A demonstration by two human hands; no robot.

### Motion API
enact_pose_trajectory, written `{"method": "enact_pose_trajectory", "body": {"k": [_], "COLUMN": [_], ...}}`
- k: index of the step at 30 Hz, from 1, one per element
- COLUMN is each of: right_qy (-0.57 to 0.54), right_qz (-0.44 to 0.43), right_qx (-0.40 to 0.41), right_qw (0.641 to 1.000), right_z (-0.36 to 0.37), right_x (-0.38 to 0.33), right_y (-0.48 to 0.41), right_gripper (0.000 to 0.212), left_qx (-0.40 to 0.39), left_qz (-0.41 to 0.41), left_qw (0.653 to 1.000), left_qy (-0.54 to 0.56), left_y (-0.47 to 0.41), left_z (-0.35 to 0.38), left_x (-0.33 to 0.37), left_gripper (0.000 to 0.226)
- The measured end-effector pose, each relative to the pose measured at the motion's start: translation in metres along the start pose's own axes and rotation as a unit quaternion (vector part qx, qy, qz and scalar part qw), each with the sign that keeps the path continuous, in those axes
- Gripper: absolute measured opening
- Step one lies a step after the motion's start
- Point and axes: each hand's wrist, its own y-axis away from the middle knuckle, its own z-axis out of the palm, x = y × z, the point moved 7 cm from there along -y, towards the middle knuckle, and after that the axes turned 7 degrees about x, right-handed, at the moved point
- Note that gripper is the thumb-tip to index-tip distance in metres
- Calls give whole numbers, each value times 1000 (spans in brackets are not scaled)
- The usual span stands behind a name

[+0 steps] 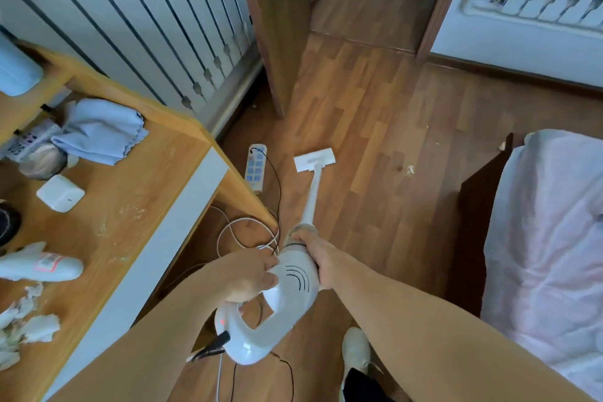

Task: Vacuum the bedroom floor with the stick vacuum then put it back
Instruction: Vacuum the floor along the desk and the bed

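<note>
Vacuum stands slanted, its head flat on the floor just beside the power strip. Left grip and right grip both clasp its motor body. Likely rigid, top-heavy, smooth plastic; the loop handle offers firmer hold. No brand legible.

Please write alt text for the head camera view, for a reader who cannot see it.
A person's left hand and right hand grip a white stick vacuum. Its floor head rests on the wooden floor beside a power strip, between a desk and a bed.
</note>
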Motion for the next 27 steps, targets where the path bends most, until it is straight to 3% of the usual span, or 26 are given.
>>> {"method": "enact_pose_trajectory", "body": {"k": [5,10,27], "right_qy": [-11,-23,-138], "right_qz": [-22,-31,6], "right_qx": [0,0,8], "right_qw": [1000,999,990], "right_z": [-10,-26,-50], "right_x": [-53,-73,-26], "right_y": [-19,-31,1], "right_gripper": [54,67,73], "left_qx": [26,52,-13], "left_qz": [-24,-25,34], "left_qw": [998,995,995], "left_qy": [53,77,-88], "left_y": [-46,-75,-50], "left_z": [-27,-36,-41], "left_x": [6,12,43], "left_gripper": [43,40,41]}}
